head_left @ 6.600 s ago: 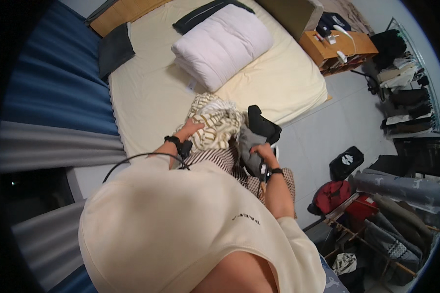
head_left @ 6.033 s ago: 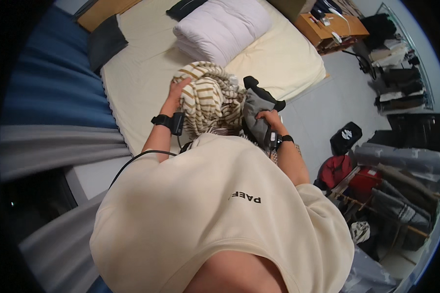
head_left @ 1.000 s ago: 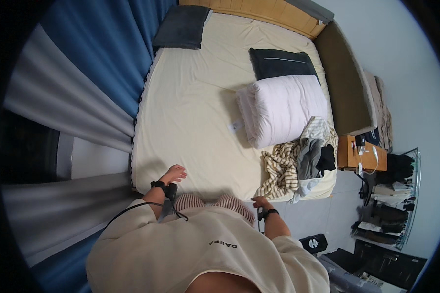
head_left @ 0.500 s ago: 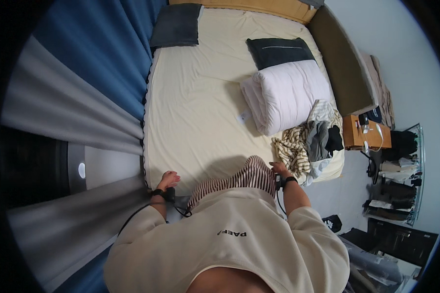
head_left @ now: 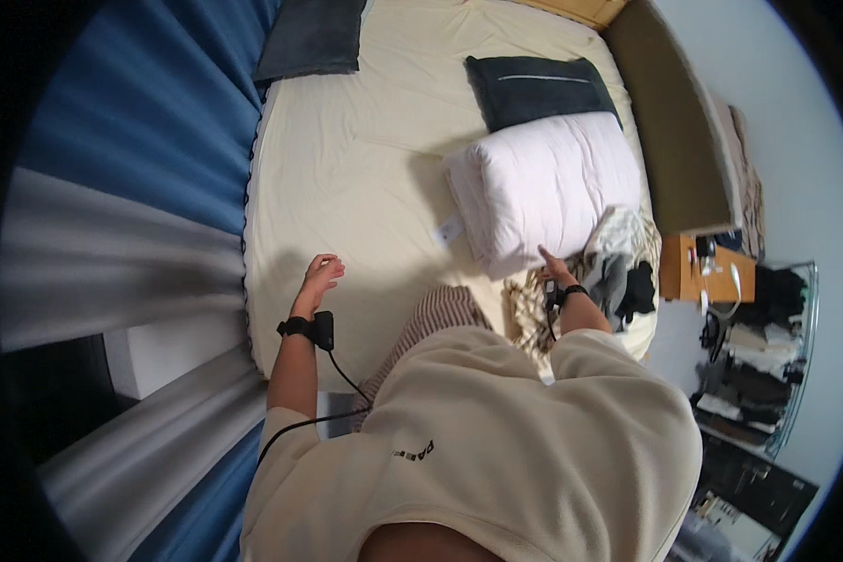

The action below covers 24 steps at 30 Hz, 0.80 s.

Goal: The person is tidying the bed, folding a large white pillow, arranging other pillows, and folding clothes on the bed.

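My left hand [head_left: 322,275] hovers over the bare left part of the cream bed sheet [head_left: 347,178], holding nothing, fingers apart. At the near edge of a folded pale pink quilt [head_left: 557,178], my right hand [head_left: 559,271] is open with fingers stretched toward it; whether it touches the quilt I cannot tell. Beneath and beside that hand lies a heap of clothes: a brown-and-white striped garment [head_left: 526,309], a grey piece [head_left: 611,281] and a black one [head_left: 638,288]. My right forearm hides part of the heap.
A dark pillow [head_left: 548,89] lies behind the quilt, another dark pillow [head_left: 311,37] at the far left. Blue and grey curtains [head_left: 150,140] hang along the left side. To the right stand a padded bed panel [head_left: 679,131], a wooden nightstand [head_left: 721,276] and a clothes rack [head_left: 796,356].
Both my hands have moved forward over the bed, the right one from beside my leg to the quilt's near edge. My body leans further over the bed.
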{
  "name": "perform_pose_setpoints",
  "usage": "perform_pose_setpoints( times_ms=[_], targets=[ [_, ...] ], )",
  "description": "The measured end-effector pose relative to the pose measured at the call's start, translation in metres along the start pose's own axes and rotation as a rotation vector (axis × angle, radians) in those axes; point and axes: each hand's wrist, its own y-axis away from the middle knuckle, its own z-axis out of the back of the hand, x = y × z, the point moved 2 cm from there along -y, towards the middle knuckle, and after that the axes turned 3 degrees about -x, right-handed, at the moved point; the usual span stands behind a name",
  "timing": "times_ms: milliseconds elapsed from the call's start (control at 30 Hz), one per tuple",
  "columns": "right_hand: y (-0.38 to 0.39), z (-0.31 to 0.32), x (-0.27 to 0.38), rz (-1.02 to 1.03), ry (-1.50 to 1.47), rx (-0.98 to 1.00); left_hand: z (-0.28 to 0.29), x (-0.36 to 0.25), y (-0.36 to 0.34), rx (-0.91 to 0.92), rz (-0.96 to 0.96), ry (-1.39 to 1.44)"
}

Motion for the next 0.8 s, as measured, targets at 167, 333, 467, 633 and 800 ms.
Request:
perform_pose_setpoints(
  times_ms=[167, 333, 467, 633, 800],
  targets=[
    [-0.118, 0.075, 0.039, -0.228, -0.568, 0.064, -0.122, -0.098, -0.050, 0.044, -0.057, -0.124],
    [-0.175, 0.036, 0.045, -0.442, -0.192, -0.084, -0.223, -0.169, -0.113, 0.122, 0.006, -0.466],
    [-0.184, 0.028, 0.035, -0.371, -0.325, -0.227, -0.331, -0.240, -0.147, 0.178, -0.189, -0.778],
    [-0.207, 0.051, 0.023, -0.217, -0.316, -0.127, -0.489, -0.255, -0.169, 0.258, -0.339, -1.230],
    [-0.234, 0.035, 0.021, -0.244, -0.196, -0.025, -0.530, -0.235, -0.236, 0.104, -0.281, -1.419]
  ],
)
